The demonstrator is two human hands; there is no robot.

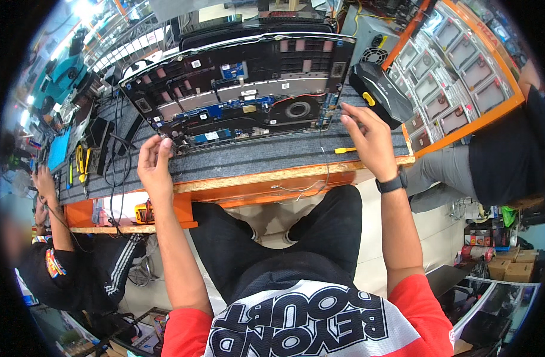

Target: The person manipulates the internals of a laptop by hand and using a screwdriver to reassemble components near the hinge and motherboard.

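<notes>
Opened laptop [237,89], internals showing, lying mid-surface [254,157] toward its front edge: left hand [155,163] pinching its near-left corner, right hand [367,140] gripping its near-right corner, yellow screwdriver [345,150] lying beside.

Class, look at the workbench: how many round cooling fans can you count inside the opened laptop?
1. The single round fan sits right of centre in the opened laptop, between the left hand and the right hand. Others may be hidden.
</notes>
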